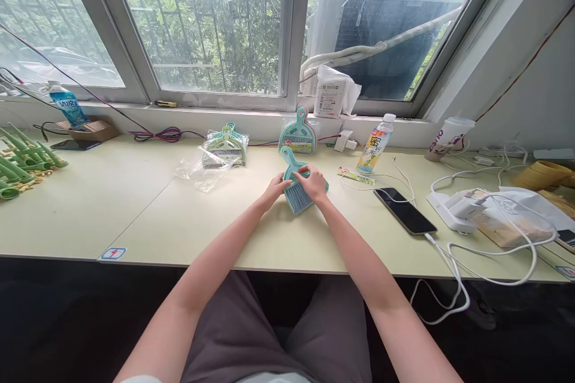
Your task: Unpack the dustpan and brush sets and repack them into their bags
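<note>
On the desk (179, 221), left hand (275, 187) and right hand (313, 182) clamp fingers on teal brush (297, 197).

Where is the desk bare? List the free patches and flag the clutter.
Widest free patch: the desk on the left, between the green clips and the plastic wrap. Also bare: the front strip below the left hand and right hand, both on the mini broom. Crowded: the right side, with phone, white cables and power strip.

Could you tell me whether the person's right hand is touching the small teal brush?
Touching. The head view shows the right hand resting on the brush, its fingers overlapping the top edge with no gap.
</note>
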`<state>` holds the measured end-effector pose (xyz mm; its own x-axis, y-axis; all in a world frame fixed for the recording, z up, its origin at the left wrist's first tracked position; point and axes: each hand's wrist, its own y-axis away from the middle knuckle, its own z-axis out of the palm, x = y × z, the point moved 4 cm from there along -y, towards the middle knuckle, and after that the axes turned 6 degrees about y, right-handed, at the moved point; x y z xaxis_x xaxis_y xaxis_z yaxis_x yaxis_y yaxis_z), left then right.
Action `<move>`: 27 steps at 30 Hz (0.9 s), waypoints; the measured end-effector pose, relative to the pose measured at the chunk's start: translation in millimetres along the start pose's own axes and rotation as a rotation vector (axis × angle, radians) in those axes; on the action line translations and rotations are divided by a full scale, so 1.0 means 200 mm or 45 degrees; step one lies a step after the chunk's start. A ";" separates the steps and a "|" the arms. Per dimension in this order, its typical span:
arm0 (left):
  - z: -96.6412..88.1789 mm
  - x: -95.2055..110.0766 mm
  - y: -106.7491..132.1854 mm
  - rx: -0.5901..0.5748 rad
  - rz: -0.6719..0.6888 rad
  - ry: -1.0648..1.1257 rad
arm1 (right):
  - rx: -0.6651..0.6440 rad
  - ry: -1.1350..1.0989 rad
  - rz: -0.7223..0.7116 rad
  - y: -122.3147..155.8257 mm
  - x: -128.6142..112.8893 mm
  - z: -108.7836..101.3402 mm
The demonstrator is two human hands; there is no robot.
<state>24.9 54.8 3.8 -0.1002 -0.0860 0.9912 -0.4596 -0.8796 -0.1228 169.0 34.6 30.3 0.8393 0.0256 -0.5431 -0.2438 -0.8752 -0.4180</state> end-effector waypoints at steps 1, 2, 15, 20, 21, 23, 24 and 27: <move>-0.02 -0.01 0.00 0.037 -0.039 0.038 | 0.015 0.014 -0.006 -0.01 0.03 -0.01; -0.04 -0.02 -0.01 0.091 -0.063 0.060 | 0.061 0.048 0.009 -0.02 0.07 -0.02; -0.33 -0.05 -0.03 0.415 -0.167 0.286 | -0.095 0.584 0.248 -0.12 0.59 0.00; -0.32 -0.07 -0.05 0.431 -0.216 0.398 | -0.151 0.563 0.073 -0.12 0.48 0.02; -0.32 -0.08 -0.05 0.420 -0.228 0.422 | -0.167 0.540 0.050 -0.12 0.46 0.03; -0.31 -0.09 -0.05 0.412 -0.241 0.454 | -0.159 0.507 0.036 -0.11 0.44 0.04; -0.31 -0.09 -0.05 0.415 -0.241 0.465 | -0.149 0.503 0.056 -0.11 0.43 0.05; -0.31 -0.09 -0.06 0.416 -0.235 0.489 | -0.221 0.499 0.167 -0.10 0.46 0.08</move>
<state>-22.7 95.1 -16.3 -0.3874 0.2072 0.8983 -0.2072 -0.9691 0.1341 242.4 62.1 -23.0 0.9356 -0.2467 -0.2525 -0.3033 -0.9278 -0.2172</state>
